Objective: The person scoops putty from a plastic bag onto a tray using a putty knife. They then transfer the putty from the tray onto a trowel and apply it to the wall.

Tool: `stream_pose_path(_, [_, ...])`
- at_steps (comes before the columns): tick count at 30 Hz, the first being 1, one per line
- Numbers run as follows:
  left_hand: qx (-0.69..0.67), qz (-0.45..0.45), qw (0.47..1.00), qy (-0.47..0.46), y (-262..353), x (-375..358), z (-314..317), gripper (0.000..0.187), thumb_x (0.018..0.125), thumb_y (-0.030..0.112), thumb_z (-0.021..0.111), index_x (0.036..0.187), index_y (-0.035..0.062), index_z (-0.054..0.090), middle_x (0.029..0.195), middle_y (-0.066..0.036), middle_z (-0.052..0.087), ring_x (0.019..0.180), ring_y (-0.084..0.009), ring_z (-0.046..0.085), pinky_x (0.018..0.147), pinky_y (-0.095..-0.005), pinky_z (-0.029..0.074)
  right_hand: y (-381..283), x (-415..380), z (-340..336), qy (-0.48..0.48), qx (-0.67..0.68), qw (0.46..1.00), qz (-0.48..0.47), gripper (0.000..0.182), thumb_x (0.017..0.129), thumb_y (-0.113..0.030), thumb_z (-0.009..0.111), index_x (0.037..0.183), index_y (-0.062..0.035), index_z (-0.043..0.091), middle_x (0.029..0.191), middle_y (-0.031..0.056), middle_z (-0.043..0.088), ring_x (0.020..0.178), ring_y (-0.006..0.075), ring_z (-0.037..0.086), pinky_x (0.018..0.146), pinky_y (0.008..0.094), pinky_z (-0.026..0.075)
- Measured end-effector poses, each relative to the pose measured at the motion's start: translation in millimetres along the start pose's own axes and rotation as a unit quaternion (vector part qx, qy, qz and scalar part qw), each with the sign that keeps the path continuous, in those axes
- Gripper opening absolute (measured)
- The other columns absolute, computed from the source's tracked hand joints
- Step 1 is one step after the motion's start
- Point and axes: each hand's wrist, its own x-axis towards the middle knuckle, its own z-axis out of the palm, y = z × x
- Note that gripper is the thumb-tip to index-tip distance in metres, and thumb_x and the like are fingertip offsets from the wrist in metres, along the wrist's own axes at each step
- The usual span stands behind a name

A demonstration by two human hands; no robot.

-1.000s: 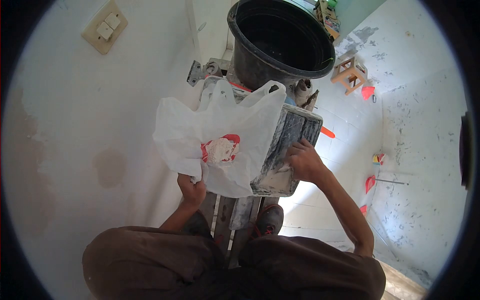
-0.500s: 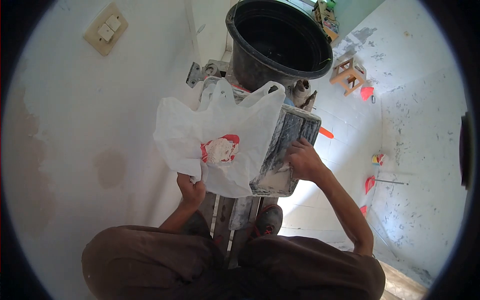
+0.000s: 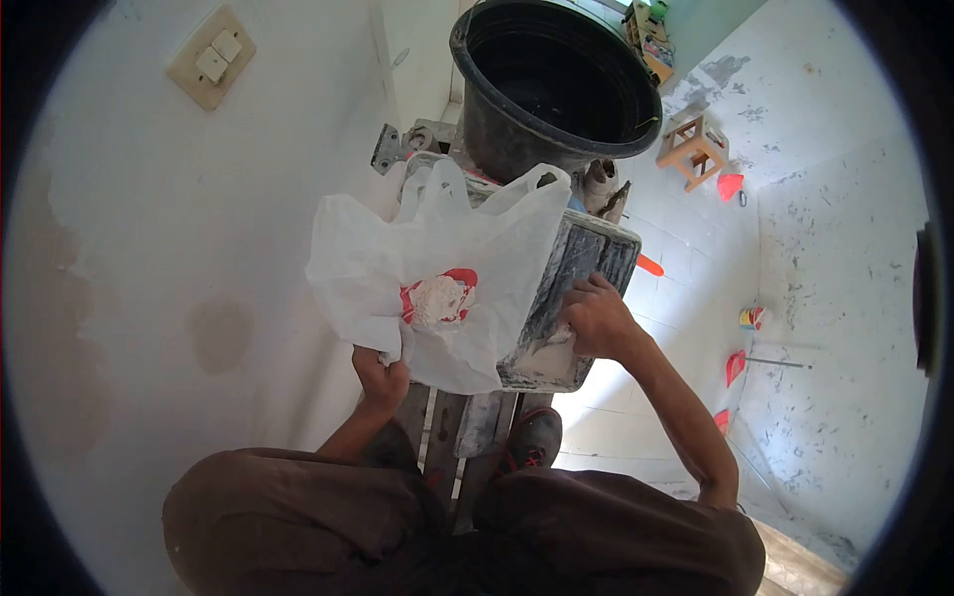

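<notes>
My left hand (image 3: 380, 375) grips the bottom corner of a white plastic bag (image 3: 437, 268) and holds it tilted up; white powder and a red print show through its side. The bag's open handles lie over a plaster-smeared rectangular tub (image 3: 574, 283). My right hand (image 3: 594, 318) clasps the tub's near right rim. The tub rests on top of a stepladder (image 3: 457, 417) on which I stand; one shoe (image 3: 535, 437) shows below.
A large black bucket (image 3: 556, 84) stands just beyond the tub. A white wall with a light switch (image 3: 209, 55) fills the left. Far below on the tiled floor lie a small wooden stool (image 3: 696, 147) and red tools (image 3: 733, 366).
My right hand has slid slightly up and left along the tub's rim. The bag and my left hand have barely moved.
</notes>
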Motion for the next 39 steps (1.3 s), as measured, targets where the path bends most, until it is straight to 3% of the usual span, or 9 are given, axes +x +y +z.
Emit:
stream_pose_path(5, [-0.010,-0.014,1.000,-0.014,3.4,-0.6,0.9,0.023,0.081,-0.006,0.053,0.100,-0.0047,0.066,0.096,-0.016,0.068,0.089,-0.0308,0.066,0.084,-0.0392,0.050,0.0,4.1,8.4,-0.022,-0.001,1.000,-0.019,0.024,0.048,-0.011,0.073,0.072,-0.0153,0.072,0.081,0.0013,0.063,0.094,0.0221,0.060,0.088,0.0368,0.041])
stream_pose_path(7, [0.012,0.022,1.000,0.011,1.5,-0.4,0.8,0.013,0.095,0.006,0.063,0.099,-0.0054,0.068,0.094,-0.012,0.071,0.088,-0.0211,0.066,0.081,-0.0362,0.050,0.3,2.3,4.8,-0.009,-0.011,1.000,-0.020,0.023,0.048,-0.011,0.073,0.071,-0.0154,0.072,0.080,0.0012,0.063,0.093,0.0222,0.060,0.088,0.0371,0.041])
stream_pose_path(10, [-0.013,-0.016,1.000,-0.004,-3.6,-4.5,-0.9,0.013,0.095,0.006,0.063,0.099,-0.0052,0.069,0.095,-0.013,0.071,0.088,-0.0217,0.067,0.081,-0.0363,0.050,0.9,9.6,4.8,-0.004,0.022,1.000,0.003,0.026,0.049,-0.014,0.077,0.075,-0.0164,0.075,0.085,0.0025,0.066,0.099,0.0220,0.061,0.098,0.0379,0.040])
stream_pose_path(14, [0.006,-0.011,1.000,0.003,3.3,0.5,-0.2,0.014,0.095,0.007,0.063,0.099,-0.0051,0.069,0.095,-0.013,0.071,0.088,-0.0226,0.067,0.081,-0.0367,0.050,1.7,6.1,6.0,-0.032,-0.009,0.999,-0.020,0.022,0.051,-0.010,0.072,0.072,-0.0151,0.072,0.082,0.0020,0.063,0.095,0.0222,0.060,0.090,0.0377,0.042])
stream_pose_path(17, [-0.001,-0.009,1.000,-0.008,4.2,-1.0,-0.8,0.024,0.080,-0.006,0.054,0.101,-0.0038,0.066,0.092,-0.015,0.069,0.085,-0.0317,0.067,0.082,-0.0401,0.051,1.8,4.0,5.4,-0.005,0.027,1.000,0.007,0.023,0.051,-0.011,0.073,0.074,-0.0150,0.073,0.083,0.0025,0.064,0.095,0.0224,0.060,0.090,0.0373,0.042])
stream_pose_path(19, [0.005,0.006,1.000,-0.007,-0.6,-0.3,-0.6,0.014,0.096,0.007,0.062,0.099,-0.0053,0.068,0.093,-0.013,0.071,0.088,-0.0224,0.067,0.081,-0.0370,0.050,3.3,3.3,12.1,-0.037,-0.014,0.999,-0.011,0.023,0.052,-0.013,0.074,0.074,-0.0152,0.073,0.083,0.0022,0.064,0.095,0.0230,0.060,0.090,0.0372,0.042])
stream_pose_path(31, [0.016,-0.010,1.000,-0.005,-0.1,-4.4,-0.8,0.013,0.095,0.006,0.063,0.098,-0.0063,0.067,0.092,-0.014,0.070,0.088,-0.0231,0.067,0.081,-0.0377,0.050,0.2,-23.5,-7.3,0.034,0.017,0.998,0.046,0.025,0.054,-0.009,0.077,0.078,-0.0144,0.073,0.086,0.0004,0.065,0.097,0.0215,0.059,0.089,0.0365,0.042])
stream_pose_path(34, [-0.020,-0.004,1.000,0.005,2.8,-1.6,1.0,0.014,0.095,0.006,0.063,0.099,-0.0064,0.067,0.094,-0.015,0.071,0.089,-0.0242,0.067,0.083,-0.0384,0.050,-1.3,-18.4,12.7,0.070,-0.034,0.996,-0.036,0.024,0.055,-0.007,0.075,0.078,-0.0135,0.073,0.084,0.0004,0.065,0.094,0.0213,0.058,0.087,0.0364,0.041])
stream_pose_path(39, [0.009,0.021,1.000,-0.002,-1.1,-2.7,-2.9,0.014,0.094,0.006,0.063,0.101,-0.0060,0.068,0.096,-0.016,0.071,0.092,-0.0260,0.068,0.085,-0.0385,0.050,0.9,-18.2,-3.2,0.049,0.007,0.999,0.000,0.024,0.053,-0.006,0.074,0.077,-0.0121,0.072,0.083,0.0006,0.064,0.093,0.0215,0.058,0.085,0.0360,0.041])
